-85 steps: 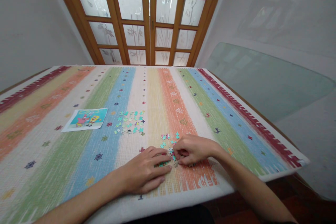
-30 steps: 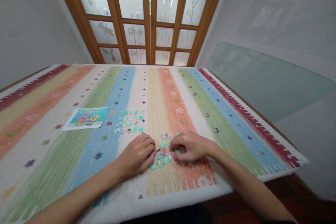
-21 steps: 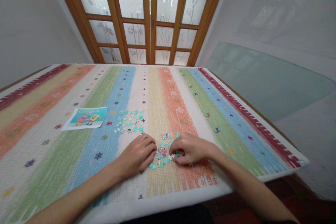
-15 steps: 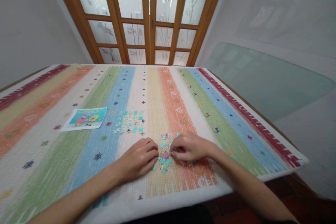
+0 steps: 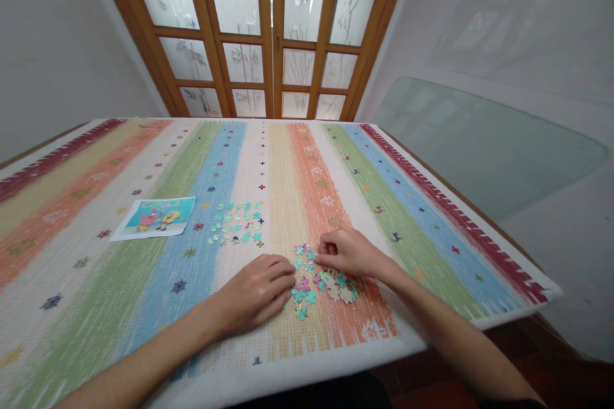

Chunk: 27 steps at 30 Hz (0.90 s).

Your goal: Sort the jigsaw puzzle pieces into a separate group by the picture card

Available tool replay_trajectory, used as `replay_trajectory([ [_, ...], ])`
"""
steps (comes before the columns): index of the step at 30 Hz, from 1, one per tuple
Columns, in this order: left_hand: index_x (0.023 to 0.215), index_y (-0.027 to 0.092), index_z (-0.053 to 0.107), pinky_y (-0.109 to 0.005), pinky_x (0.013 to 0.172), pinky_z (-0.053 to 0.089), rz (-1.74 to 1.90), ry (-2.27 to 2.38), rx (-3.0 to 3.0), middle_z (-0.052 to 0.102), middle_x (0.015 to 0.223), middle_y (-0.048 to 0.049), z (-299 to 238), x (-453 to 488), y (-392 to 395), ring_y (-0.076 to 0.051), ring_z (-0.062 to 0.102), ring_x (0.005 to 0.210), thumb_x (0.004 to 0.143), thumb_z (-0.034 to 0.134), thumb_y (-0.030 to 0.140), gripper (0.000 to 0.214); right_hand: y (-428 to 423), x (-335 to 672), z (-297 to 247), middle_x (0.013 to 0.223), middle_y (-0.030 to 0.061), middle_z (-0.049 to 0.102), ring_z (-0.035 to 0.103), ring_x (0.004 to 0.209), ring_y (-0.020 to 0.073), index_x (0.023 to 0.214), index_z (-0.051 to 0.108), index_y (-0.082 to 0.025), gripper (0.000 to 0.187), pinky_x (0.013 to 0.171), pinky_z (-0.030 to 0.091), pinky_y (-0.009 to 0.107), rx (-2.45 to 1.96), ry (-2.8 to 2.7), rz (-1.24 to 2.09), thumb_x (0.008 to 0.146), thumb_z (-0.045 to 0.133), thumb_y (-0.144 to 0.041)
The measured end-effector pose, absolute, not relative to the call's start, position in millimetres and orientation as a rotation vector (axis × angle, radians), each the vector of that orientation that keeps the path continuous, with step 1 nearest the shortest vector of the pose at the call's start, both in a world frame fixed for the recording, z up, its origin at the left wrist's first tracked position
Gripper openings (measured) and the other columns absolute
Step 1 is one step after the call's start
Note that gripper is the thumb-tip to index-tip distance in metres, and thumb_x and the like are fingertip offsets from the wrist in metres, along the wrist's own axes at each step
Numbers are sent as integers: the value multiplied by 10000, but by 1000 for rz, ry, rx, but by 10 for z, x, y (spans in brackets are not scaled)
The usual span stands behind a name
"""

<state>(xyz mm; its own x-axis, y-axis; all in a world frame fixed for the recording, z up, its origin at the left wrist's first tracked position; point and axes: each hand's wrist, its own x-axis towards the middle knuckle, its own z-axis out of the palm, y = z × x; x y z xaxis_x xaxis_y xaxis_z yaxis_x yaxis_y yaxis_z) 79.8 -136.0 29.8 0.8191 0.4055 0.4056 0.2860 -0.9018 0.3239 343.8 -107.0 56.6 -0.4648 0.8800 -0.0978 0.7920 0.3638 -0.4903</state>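
Observation:
A loose heap of small jigsaw pieces (image 5: pixel 320 284), teal, pink and tan, lies on the striped cloth near the front edge. My left hand (image 5: pixel 256 291) rests palm down just left of the heap, fingers stretched flat, tips touching the nearest pieces. My right hand (image 5: pixel 346 251) sits at the heap's far side, fingers curled and pinched over pieces at its top edge; what it pinches is too small to name. A second spread of teal pieces (image 5: pixel 236 223) lies further back on the blue stripe. A printed cartoon picture (image 5: pixel 154 217) lies to its left.
The striped cloth (image 5: pixel 119 281) covers the whole table; its front edge runs close under my forearms and its right edge slants down to the right. Wooden doors with frosted glass (image 5: pixel 268 32) stand behind. A glass pane (image 5: pixel 474 140) leans at the right.
My right hand has moved away from me to the heap's far edge, uncovering tan and teal pieces. My left hand has flattened and slid slightly toward the heap.

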Motion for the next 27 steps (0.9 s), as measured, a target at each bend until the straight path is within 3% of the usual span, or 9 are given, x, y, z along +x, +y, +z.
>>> replay_trajectory([
  [6,1294,167,593,-491,1020,524,623,452,2739,666,1255,-137,297,758,-1352,-281,587,1215,1000,543,257,312,-1052,3593,666,621,-39,593,511,572,95,922,761,-148,153,574,338,212,-1038,-2735,980,802,777,-241],
  [9,1317,164,580,-495,1023,525,601,426,2731,656,1281,-143,306,750,-1346,-288,577,1233,1006,551,273,331,-1052,3625,689,660,-31,620,526,604,101,966,768,-161,184,589,342,215,-1019,-2817,1017,783,778,-172],
  [21,1303,172,585,-462,1012,522,626,446,2757,665,1257,-125,235,777,-1324,-269,582,1214,1041,530,293,293,-1053,3625,722,621,-51,567,501,554,77,813,688,-136,67,557,356,194,-1015,-2750,1233,792,689,-72],
  [27,1303,148,569,-487,1000,505,589,453,2773,665,1251,-120,233,789,-1324,-279,591,1176,1044,518,284,297,-1063,3585,700,632,-41,583,520,561,77,843,684,-127,71,546,393,181,-897,-2588,1332,866,681,-194],
])
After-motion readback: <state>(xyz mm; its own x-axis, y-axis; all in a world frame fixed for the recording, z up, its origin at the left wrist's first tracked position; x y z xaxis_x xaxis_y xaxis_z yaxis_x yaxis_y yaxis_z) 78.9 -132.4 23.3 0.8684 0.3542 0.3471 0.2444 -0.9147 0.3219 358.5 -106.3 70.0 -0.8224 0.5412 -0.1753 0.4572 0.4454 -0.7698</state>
